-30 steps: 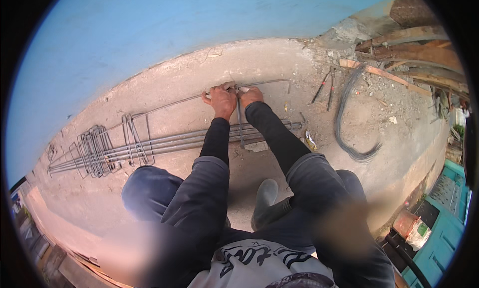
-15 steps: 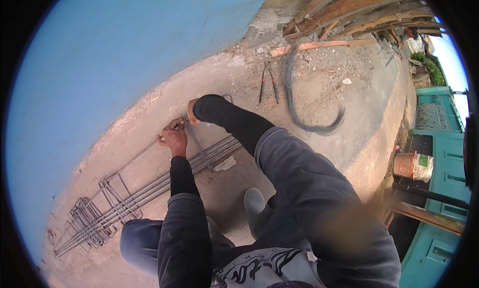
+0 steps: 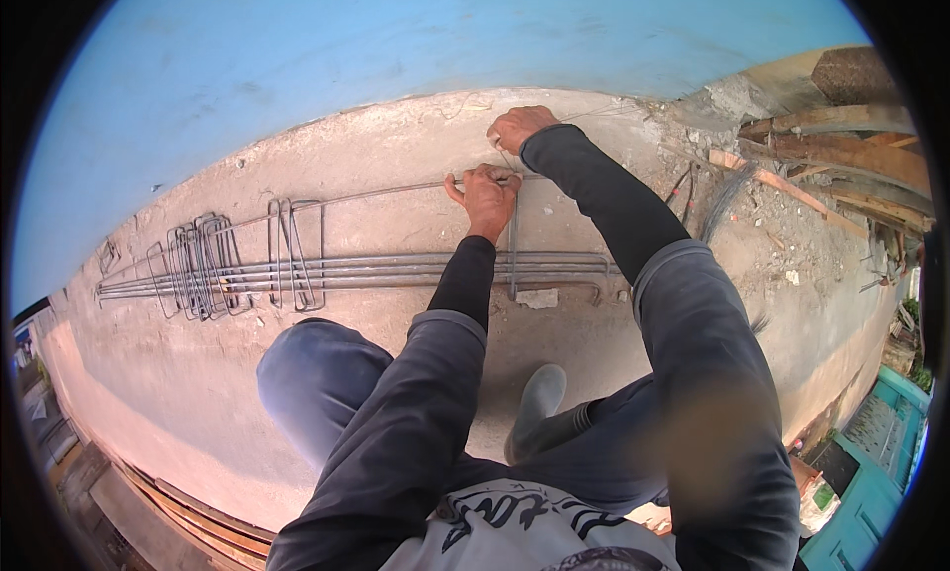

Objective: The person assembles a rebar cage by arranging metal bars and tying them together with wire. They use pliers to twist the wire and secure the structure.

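"Head view?"
"I see the left hand [image 3: 485, 203] gripping a thin bar [image 3: 381, 192], the right hand [image 3: 522, 129] nearer the blue wall [image 3: 445, 37]."
"Below them?"
"I've bent rings [image 3: 210, 249] clustered along parallel bars [image 3: 396, 268]."

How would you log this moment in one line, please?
Left hand: holding upper steel bar at stirrup | Right hand: farther out, pinching thin wire | Grey rods: nearer the person

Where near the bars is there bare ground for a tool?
Bare ground lies between the blue wall and upper bar, left of the left hand; another patch lies left of the left knee, below the lower bars. Bunched stirrups crowd the bars' left part.
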Demonstrator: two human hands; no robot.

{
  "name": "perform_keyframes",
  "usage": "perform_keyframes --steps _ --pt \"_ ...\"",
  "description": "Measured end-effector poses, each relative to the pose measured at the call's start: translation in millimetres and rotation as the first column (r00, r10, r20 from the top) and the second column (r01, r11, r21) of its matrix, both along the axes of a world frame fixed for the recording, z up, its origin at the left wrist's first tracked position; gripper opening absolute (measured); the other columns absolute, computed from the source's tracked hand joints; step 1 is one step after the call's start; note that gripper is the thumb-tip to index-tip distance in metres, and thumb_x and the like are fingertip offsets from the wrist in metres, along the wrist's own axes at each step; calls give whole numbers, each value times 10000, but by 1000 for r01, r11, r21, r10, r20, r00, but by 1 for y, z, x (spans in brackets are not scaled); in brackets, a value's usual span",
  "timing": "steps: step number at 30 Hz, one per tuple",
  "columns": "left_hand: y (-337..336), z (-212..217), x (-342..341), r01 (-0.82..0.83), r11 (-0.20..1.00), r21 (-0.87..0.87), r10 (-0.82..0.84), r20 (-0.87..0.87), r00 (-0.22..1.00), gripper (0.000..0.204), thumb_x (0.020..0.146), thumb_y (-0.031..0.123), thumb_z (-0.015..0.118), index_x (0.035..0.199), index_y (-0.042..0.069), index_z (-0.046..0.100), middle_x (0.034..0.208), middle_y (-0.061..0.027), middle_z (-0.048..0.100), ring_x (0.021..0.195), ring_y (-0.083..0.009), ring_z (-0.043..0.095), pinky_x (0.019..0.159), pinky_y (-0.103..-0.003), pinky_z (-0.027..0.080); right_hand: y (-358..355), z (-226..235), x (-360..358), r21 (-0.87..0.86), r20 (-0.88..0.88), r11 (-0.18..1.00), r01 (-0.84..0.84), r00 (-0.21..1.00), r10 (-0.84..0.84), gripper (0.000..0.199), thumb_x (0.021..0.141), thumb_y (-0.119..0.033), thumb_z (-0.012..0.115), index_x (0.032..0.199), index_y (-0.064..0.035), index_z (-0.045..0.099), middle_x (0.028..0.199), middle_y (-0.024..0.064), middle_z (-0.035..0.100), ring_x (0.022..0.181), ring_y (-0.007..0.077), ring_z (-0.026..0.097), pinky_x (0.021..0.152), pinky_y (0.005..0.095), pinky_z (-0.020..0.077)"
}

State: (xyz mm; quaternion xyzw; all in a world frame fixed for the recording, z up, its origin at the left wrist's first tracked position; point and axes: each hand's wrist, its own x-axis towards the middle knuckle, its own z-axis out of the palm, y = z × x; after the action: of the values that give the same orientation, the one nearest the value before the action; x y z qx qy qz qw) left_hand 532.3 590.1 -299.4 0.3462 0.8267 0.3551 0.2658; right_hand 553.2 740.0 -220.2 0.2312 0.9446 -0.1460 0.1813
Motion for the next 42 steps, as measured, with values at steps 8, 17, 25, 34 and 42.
perform_keyframes --steps 8,17,25,34,42 --pt "4 0 0 -86 995 -47 85 -21 996 172 797 289 770 798 117 764 976 9 677 1140 -232 512 1177 -550 -28 44 -58 -4 -99 190 940 325 934 -303 241 789 -192 771 1028 -166 754 1017 105 734 1008 299 681 823 417 538" --pt "1 -12 -1 -83 996 -42 80 -68 994 152 787 273 764 813 122 759 963 13 684 1099 -226 534 1173 -557 -12 30 -55 60 -234 257 965 121 965 -58 229 794 -175 742 997 -70 757 966 145 737 905 303 688 810 403 525" --pt "11 -36 1 -41 996 -75 31 -129 991 164 827 338 751 867 179 759 974 44 699 1059 -190 565 1162 -537 24 -8 29 43 -86 -55 995 53 997 -58 174 848 -178 671 961 -56 722 1020 104 699 997 294 639 869 421 503" --pt "3 0 -17 152 975 -165 -154 -1 988 298 920 398 627 1044 158 753 852 -70 723 986 -270 641 1136 -569 41 -53 -7 231 -272 27 910 313 948 -317 244 900 -289 596 1054 -122 685 1021 149 687 1033 345 627 907 472 484" --pt "2 -11 -21 235 951 -202 -259 -102 960 356 944 440 569 1121 171 720 910 -105 727 1043 -273 619 1131 -542 27 45 -76 346 90 -114 170 981 180 -977 817 816 -530 726 1414 -51 443 1374 251 475 1256 417 499 1054 493 413"
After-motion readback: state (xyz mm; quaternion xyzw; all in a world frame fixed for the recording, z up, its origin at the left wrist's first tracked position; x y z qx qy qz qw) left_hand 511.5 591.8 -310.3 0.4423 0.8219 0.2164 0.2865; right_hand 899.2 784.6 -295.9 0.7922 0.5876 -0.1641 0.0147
